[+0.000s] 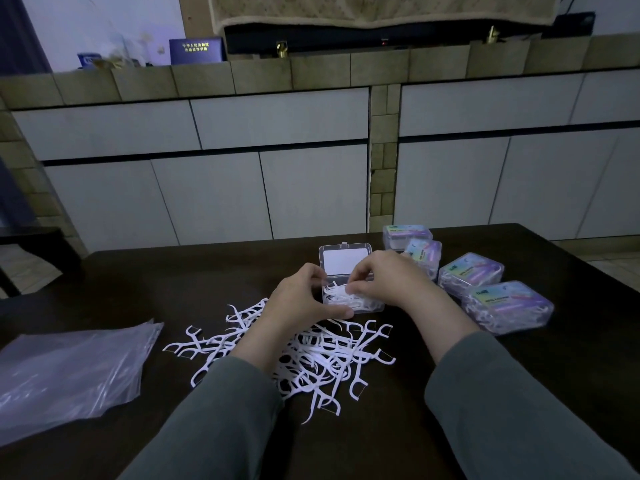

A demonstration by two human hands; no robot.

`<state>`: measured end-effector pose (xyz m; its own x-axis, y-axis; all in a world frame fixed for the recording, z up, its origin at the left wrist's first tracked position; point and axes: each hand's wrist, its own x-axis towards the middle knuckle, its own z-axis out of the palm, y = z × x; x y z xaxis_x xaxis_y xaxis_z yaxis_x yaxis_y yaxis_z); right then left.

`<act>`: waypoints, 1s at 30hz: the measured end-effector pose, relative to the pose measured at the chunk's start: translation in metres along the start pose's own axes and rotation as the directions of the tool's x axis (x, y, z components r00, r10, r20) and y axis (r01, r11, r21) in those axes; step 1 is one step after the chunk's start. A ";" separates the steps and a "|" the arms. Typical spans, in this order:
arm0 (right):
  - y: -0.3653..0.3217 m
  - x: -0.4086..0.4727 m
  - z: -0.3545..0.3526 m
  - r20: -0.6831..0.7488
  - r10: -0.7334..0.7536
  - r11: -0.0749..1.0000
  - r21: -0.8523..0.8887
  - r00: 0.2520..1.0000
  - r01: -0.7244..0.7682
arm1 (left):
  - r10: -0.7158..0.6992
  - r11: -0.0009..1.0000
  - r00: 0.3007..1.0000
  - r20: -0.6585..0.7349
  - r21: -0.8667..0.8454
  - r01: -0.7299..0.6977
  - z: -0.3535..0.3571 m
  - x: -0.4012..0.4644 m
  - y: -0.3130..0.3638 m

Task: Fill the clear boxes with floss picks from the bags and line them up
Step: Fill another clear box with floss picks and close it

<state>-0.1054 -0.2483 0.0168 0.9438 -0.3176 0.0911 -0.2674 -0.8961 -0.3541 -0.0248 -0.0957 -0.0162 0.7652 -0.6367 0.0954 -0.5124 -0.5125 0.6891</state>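
Note:
An open clear box [372, 305] stands at the middle of the dark table, its lid [344, 260] tipped back. White floss picks lie inside it. My left hand [301, 297] curls round the box's left side, thumb along its front edge. My right hand [388, 277] is over the box, its fingertips pinching picks [337, 291] in it. A loose heap of white floss picks [311, 362] spreads on the table in front of the box, under my forearms. Several closed, filled boxes [507, 306] with coloured labels stand in a row at the right.
Flat clear plastic bags [69, 372] lie at the table's left front. The table's far edge [207, 249] runs just behind the open box. White cabinets and a tiled counter stand beyond. A dark chair [31, 251] is at the far left.

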 end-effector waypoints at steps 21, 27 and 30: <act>-0.065 -0.028 -0.007 0.287 0.070 0.988 -0.154 0.955 -0.026 | 0.006 0.886 0.973 0.232 0.450 -0.113 -0.077 -0.039 0.004; -0.082 -0.038 0.001 0.359 0.102 0.969 -0.249 0.928 -0.010 | -0.162 0.856 0.935 0.317 0.516 -0.026 -0.096 -0.062 0.000; -0.082 -0.037 0.003 0.373 0.099 0.971 -0.240 0.922 -0.007 | -0.146 0.843 0.930 0.338 0.535 -0.062 -0.087 -0.064 0.002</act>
<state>-0.1176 -0.1624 0.0396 0.9165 -0.2661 -0.2986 -0.3131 -0.9419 -0.1215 -0.0411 -0.0062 0.0420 0.6543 -0.7121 -0.2547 -0.6879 -0.7003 0.1907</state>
